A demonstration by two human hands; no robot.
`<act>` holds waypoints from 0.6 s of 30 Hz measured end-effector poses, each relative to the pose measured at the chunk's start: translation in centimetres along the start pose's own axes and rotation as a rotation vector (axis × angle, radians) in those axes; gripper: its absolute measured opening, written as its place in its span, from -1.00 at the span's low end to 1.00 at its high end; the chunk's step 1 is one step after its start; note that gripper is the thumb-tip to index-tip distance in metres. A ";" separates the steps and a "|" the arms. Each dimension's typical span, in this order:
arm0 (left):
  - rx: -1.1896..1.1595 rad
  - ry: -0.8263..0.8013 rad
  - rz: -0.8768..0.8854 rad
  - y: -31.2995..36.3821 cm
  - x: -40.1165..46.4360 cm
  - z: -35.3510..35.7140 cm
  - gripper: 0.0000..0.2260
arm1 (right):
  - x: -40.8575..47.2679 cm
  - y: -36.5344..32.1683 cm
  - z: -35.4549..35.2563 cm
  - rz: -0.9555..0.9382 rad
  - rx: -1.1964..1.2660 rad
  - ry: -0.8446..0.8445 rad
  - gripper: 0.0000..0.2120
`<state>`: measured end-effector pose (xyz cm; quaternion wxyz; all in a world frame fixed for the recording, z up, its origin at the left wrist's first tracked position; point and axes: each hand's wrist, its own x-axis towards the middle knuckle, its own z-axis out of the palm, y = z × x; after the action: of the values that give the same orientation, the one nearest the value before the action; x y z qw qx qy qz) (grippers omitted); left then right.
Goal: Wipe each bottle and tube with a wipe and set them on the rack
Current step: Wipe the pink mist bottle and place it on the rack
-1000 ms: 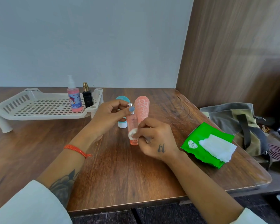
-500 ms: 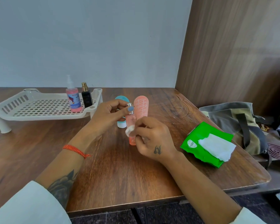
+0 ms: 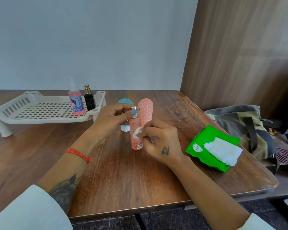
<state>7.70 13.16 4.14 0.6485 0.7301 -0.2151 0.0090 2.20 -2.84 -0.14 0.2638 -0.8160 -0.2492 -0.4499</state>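
A slim pink bottle [image 3: 135, 140] with a silver cap stands upright on the table. My left hand [image 3: 112, 117] pinches its cap between thumb and fingers. My right hand [image 3: 158, 138] pinches a small white wipe [image 3: 137, 131] and presses it against the bottle's side. Just behind stand a pink tube [image 3: 145, 112] and a teal tube [image 3: 124, 103] with a white cap, both upright and partly hidden by my hands. On the white slotted rack [image 3: 40, 110] at the left stand a pink spray bottle [image 3: 76, 102] and a black bottle [image 3: 89, 101] with a gold top.
A green wipe pack [image 3: 204, 146] with a white wipe pulled out lies at the table's right edge. Past that edge sits a grey-green bag [image 3: 243, 125]. A wooden wall panel rises on the right.
My right hand has rubbed the wipe up the bottle from near its base and now holds it at mid-height. My left hand has stayed on the cap.
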 end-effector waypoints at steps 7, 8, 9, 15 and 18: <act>0.029 0.006 -0.001 -0.1 0.1 0.0 -0.78 | 0.2 -0.2 0.1 0.003 -0.032 0.078 -0.81; 0.024 0.005 0.000 -0.1 0.1 0.0 -0.79 | 0.1 -0.1 0.1 -0.002 -0.028 0.061 -0.82; 0.018 0.004 0.001 0.0 0.1 0.0 -0.79 | 0.0 0.0 0.1 -0.009 -0.030 0.043 -0.84; -0.001 -0.006 0.004 0.0 0.0 0.0 -0.81 | -0.1 -0.2 0.1 -0.020 -0.014 -0.016 -0.89; 0.004 -0.010 0.000 -0.1 0.1 0.0 -0.77 | 0.1 -0.4 -0.1 -0.024 -0.047 0.066 -0.86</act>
<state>7.85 13.14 4.11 0.6462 0.7313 -0.2182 0.0060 1.95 -2.53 0.09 0.2472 -0.8037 -0.2392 -0.4856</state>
